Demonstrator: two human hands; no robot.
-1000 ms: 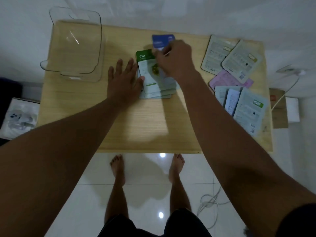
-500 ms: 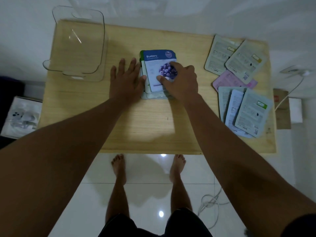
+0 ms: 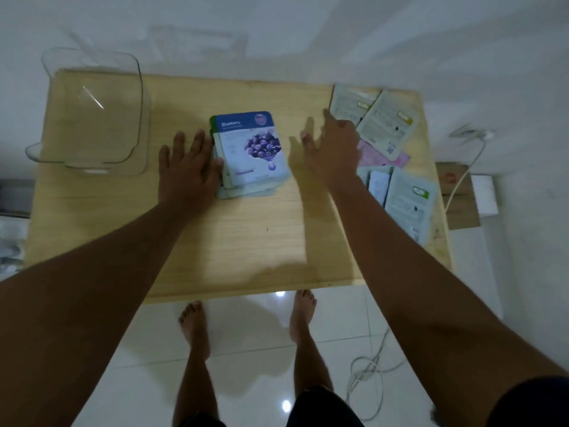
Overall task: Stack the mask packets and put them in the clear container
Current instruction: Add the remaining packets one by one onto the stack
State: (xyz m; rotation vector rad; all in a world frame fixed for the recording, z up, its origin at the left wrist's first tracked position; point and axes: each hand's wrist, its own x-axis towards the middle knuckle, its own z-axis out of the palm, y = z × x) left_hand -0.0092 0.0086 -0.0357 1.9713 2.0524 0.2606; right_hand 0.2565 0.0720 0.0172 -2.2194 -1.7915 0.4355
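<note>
A stack of mask packets (image 3: 251,155) lies at the middle of the wooden table (image 3: 246,241), with a blue Blueberry packet on top. My left hand (image 3: 187,167) lies flat against the stack's left edge, fingers spread. My right hand (image 3: 334,146) hovers to the right of the stack, fingers apart and holding nothing, close to the loose packets. Several loose packets lie face down at the right: two pale ones (image 3: 375,118) at the back, a pink one (image 3: 385,157) below them, and pale ones (image 3: 403,201) nearer. The clear container (image 3: 92,112) stands at the table's back left with nothing inside.
A white cable (image 3: 462,177) runs off the table's right side past a cardboard box (image 3: 458,195). More cable (image 3: 369,383) coils on the tiled floor near my bare feet. Some white items lie on the floor at the left edge.
My right hand laid the Blueberry packet on the stack, let go, and moved right toward the loose packets. My left hand stayed against the stack.
</note>
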